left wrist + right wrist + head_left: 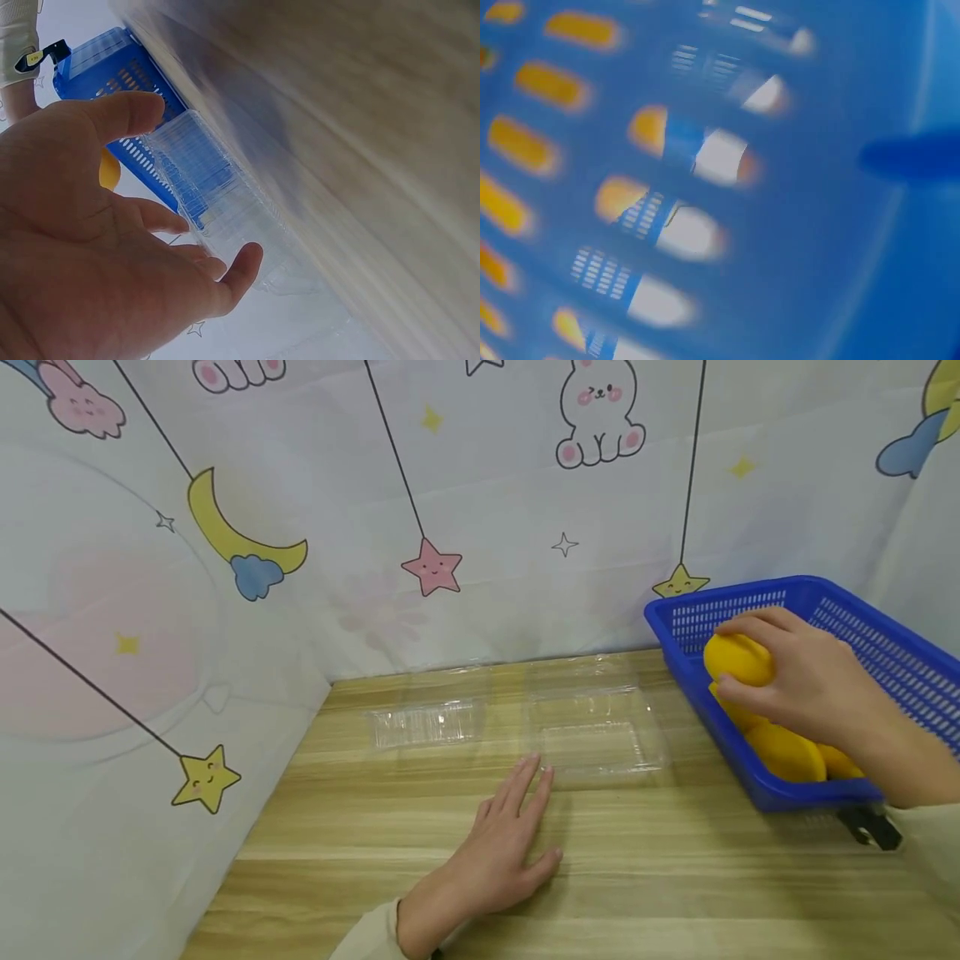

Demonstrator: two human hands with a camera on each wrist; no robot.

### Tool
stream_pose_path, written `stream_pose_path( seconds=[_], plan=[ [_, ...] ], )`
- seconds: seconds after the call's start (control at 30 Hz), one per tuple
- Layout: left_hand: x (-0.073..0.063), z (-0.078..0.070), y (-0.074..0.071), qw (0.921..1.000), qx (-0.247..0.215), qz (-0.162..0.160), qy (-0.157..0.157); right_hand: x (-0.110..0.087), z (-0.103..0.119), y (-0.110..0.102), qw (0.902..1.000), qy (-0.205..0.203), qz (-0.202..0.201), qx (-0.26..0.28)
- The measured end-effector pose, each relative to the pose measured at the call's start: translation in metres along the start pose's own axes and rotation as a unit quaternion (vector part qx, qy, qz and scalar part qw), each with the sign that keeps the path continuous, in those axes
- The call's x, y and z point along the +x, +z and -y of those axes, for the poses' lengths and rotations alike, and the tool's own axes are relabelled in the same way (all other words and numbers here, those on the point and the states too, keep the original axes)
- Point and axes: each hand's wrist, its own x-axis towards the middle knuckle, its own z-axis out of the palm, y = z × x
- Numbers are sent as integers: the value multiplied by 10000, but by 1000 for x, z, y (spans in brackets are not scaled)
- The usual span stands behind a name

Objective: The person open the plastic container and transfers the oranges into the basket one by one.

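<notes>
In the head view my right hand [813, 681] grips a yellow, rounded fruit, perhaps a mango or lemon [738, 660], over the near left part of a blue plastic basket [708, 727]. Several more yellow fruits [787, 753] lie in the basket under that hand. My left hand [498, 852] is above the wooden table, fingers spread and holding nothing. Just beyond its fingertips stands a clear plastic container [592, 747] with its lid raised at the back. The left wrist view shows the left palm [105, 232] beside the clear container [195, 161]. Basket wall [802, 225] fills the right wrist view, hiding that hand.
Another clear plastic container [427, 724] stands to the left on the wood-grain table [360, 860]. A white cloth printed with stars, moons and bunnies [495, 510] hangs behind the table and along its left side.
</notes>
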Motion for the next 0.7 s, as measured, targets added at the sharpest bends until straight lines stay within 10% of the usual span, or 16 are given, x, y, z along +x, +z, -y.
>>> stream_pose_path(
  seconds=[0.7],
  plan=[
    [-1, 0, -1, 10000, -5, -22, 27, -6, -61, -1, 9976, 612, 107, -291]
  ],
)
